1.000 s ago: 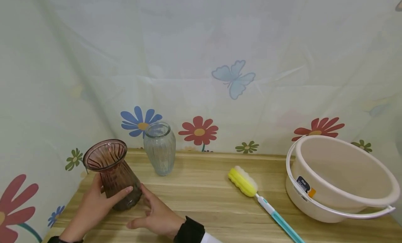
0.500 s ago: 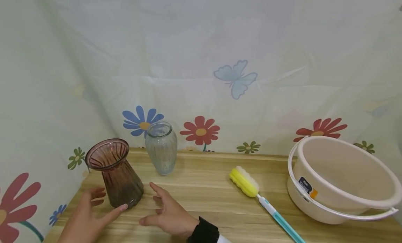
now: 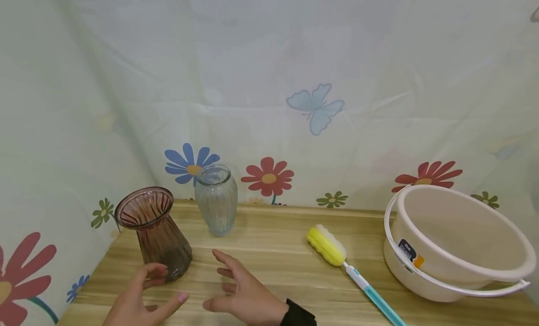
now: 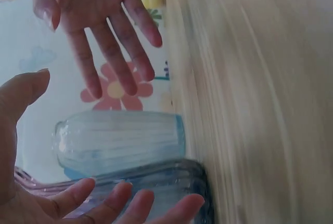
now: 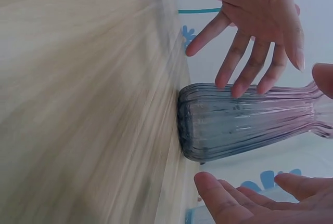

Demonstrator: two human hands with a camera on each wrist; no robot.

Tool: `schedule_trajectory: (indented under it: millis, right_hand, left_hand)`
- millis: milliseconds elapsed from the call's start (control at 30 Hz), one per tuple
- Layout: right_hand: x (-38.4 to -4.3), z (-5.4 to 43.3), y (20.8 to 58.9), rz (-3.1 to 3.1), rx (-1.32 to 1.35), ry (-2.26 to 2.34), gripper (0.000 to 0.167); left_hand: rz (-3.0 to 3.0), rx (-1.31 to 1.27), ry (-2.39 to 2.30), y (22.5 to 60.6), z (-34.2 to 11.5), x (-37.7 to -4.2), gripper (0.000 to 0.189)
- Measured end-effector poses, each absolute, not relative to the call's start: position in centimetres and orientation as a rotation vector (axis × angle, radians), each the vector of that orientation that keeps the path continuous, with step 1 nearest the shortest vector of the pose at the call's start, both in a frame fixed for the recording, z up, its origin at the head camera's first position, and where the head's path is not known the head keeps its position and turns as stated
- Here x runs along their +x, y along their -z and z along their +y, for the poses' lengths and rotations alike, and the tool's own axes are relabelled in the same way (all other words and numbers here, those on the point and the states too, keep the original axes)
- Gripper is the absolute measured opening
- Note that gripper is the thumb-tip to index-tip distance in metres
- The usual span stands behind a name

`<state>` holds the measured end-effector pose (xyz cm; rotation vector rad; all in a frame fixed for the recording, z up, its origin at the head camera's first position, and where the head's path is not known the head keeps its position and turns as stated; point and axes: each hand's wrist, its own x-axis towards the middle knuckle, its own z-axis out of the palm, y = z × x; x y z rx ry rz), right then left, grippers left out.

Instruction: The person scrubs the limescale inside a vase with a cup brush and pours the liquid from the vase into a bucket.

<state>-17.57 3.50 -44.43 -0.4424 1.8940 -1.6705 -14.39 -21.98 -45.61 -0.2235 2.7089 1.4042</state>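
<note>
A ribbed glass vase, reddish-brown with a darker base and a flared rim, stands upright at the left of the wooden table. In the head view my left hand is in front of its base, fingers relaxed and holding nothing. My right hand is to the right of it, fingers spread and apart from the vase. Between both hands there is a gap, seen also in the right wrist view, where the vase stands behind the left hand. Behind and to the right stands a clear glass vase.
A cleaning brush with a yellow and white sponge head and a teal handle lies right of the hands. At the far right stands a cream bucket with its handle lowered. A flowered curtain hangs behind the table.
Both hands have let go of the brown vase and drawn away from it. The left hand has moved right and nearer, the right hand further right. The vase stays standing.
</note>
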Motion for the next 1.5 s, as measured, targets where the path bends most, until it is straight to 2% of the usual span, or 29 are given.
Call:
schedule_trajectory:
  millis: [300,667,933,1200,1500]
  right_hand:
    - [-16.8,4.4,44.4,1.838,-0.509,1.733,0.079]
    - [-16.3,5.9,44.9,1.838,-0.477,1.751,0.081]
    - [-16.6,7.2,45.2,1.836,-0.478,1.797,0.082]
    - [-17.2,8.4,45.3,1.98,-0.429,1.772,0.085]
    - [-19.1,8.7,44.6,2.01,-0.261,1.857,0.083]
  left_hand:
    - [2.592,-0.083,-1.571,46.6,-18.6,-14.3,0.067]
    - [2.511,0.321,-1.606,46.3,-14.8,-15.3,0.059]
    - [2.466,0.482,-1.599,46.2,-12.4,-16.6,0.053]
    - [2.459,0.439,-1.626,46.3,-11.5,-17.8,0.052]
    - [2.606,0.079,-1.803,45.9,-11.9,-19.5,0.064]
